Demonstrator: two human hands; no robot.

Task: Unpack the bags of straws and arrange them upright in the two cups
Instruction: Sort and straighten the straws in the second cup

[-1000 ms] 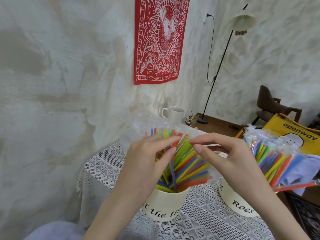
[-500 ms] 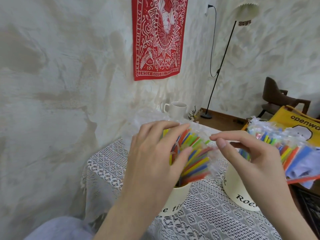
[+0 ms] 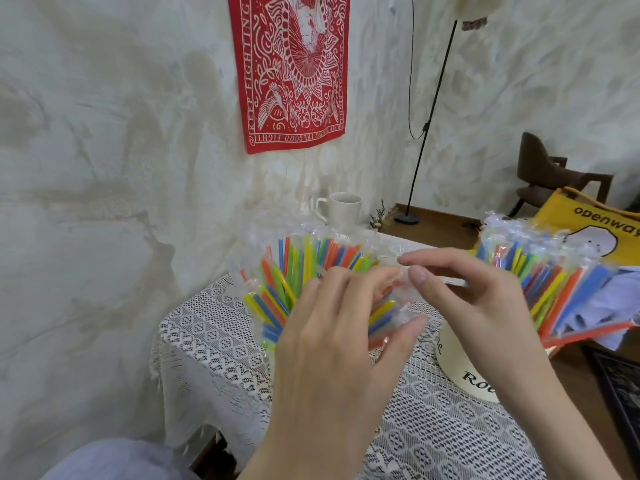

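Note:
Colourful straws (image 3: 298,271) in clear wrappers fan out of the left cup, which my left hand (image 3: 339,327) hides. That hand lies over the fan, with its fingers and thumb curled round several of the straws. My right hand (image 3: 467,299) meets it above the fan and pinches a clear wrapper between thumb and forefinger. Behind my right hand stands the cream right cup (image 3: 464,372) with black lettering. A second fan of wrapped straws (image 3: 557,285) spreads out of it.
A lace cloth (image 3: 433,431) covers the small table, whose left edge lies close to the plaster wall. A white mug (image 3: 344,209) stands at the back. A yellow bag (image 3: 595,226), a chair (image 3: 550,174) and a floor lamp (image 3: 429,123) are to the right.
My left hand has slid right and spread over the left fan of straws. The right hand has come in to meet it. The camera has tilted down and moved closer.

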